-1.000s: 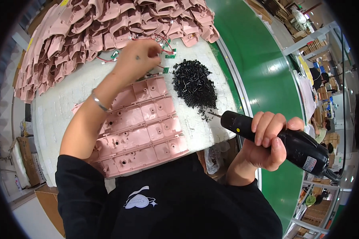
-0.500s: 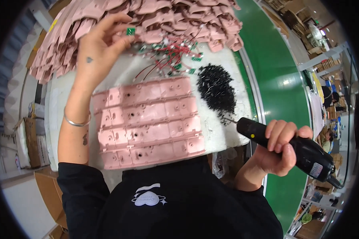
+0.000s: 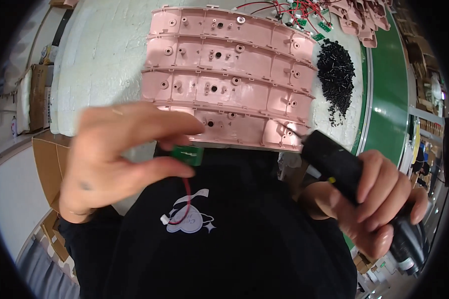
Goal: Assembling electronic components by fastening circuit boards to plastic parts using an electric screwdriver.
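Counter (image 3: 105, 65): white and rough-topped, with a broad stretch of surface showing between its left edge and the panels; the near edge runs close to the wearer's body.
Green strip (image 3: 384, 89): beyond the counter's right edge, a pale rail between.
Pink panels (image 3: 244, 92): four in stacked rows, the lowest along the near edge, the right ends just beside the black pile.
Pink heap (image 3: 361, 15): at the far right corner, cut off by the picture's top.
Left hand (image 3: 119, 149): blurred, near the panels' near-left corner; thumb and fingers are pinched on a green board.
Right hand (image 3: 379, 199): fingers wrapped around a black power driver, out to the right of the panels.
Power driver (image 3: 334, 159): tilted, its bit over the lowest panel's right end; contact cannot be told.
Black pile (image 3: 336, 72): small pieces between the panels and the right edge, thinning toward the near side.
Wired boards (image 3: 302, 22): tangled beyond the panels' far right corner.
Green board (image 3: 187, 155): at the near edge, before the wearer's chest, red wires hanging down.
White connector (image 3: 164, 219): at the wires' end.
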Demonstrator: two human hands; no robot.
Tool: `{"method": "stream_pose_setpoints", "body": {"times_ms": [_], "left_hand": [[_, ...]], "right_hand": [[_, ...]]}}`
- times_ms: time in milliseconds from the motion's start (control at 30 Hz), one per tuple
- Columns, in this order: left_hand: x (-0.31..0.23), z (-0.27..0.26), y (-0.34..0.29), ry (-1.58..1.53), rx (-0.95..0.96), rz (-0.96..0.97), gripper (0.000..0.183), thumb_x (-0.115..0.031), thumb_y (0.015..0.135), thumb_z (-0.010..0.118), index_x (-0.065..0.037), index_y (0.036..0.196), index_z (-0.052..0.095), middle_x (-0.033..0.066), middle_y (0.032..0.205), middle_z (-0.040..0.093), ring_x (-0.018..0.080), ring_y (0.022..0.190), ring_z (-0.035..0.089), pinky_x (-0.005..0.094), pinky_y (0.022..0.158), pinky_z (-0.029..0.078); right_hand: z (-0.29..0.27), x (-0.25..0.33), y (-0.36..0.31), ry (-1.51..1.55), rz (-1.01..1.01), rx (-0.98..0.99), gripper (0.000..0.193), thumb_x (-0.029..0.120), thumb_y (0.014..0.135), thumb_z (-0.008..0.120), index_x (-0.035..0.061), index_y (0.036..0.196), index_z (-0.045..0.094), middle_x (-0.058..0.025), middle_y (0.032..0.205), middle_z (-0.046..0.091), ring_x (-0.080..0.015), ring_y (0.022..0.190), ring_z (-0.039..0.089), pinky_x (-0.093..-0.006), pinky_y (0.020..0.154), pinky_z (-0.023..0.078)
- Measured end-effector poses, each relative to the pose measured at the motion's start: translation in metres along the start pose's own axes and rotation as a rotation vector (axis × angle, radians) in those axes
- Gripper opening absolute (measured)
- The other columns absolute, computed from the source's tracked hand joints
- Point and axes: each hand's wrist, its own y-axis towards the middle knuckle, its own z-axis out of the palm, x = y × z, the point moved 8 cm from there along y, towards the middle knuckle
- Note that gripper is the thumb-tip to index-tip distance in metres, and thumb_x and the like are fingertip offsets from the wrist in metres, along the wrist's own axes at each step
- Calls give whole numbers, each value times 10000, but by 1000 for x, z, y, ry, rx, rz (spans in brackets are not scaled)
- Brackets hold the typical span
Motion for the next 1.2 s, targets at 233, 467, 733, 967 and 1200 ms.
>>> {"method": "stream_pose_setpoints", "body": {"times_ms": [233,467,733,967,1200], "left_hand": [[24,46,-8,320,-206,255,197,-55,631,749,-48,800,649,47,809,644,220,744,616,311,607,503],[26,60,-7,322,-172,205,170,-35,675,685,-62,828,616,35,847,611,224,788,605,318,611,502],[27,58,-8,384,-224,128,190,-1,656,736,-37,812,635,71,836,632,259,745,620,326,625,504],[29,62,-10,471,-229,182,171,7,599,593,-41,760,559,43,787,578,232,768,586,311,574,498],[30,65,-11,454,-198,223,166,12,582,591,-35,731,534,55,767,538,241,779,558,316,552,489]], "right_hand": [[39,-27,-19,6,34,147,366,92,752,673,148,1056,477,50,587,530,-51,445,478,-167,497,432],[48,-32,-20,-39,136,280,378,98,762,686,160,1060,461,30,628,571,-62,492,534,-178,523,472],[53,-32,-24,-5,94,353,395,155,787,725,151,1084,464,18,675,606,-74,530,561,-181,538,478],[54,-37,-28,-3,104,347,395,160,788,730,156,1082,466,16,680,606,-76,540,561,-183,536,479],[60,-41,-27,-3,122,394,389,146,786,721,162,1076,463,14,678,601,-77,535,560,-189,533,479]]}}
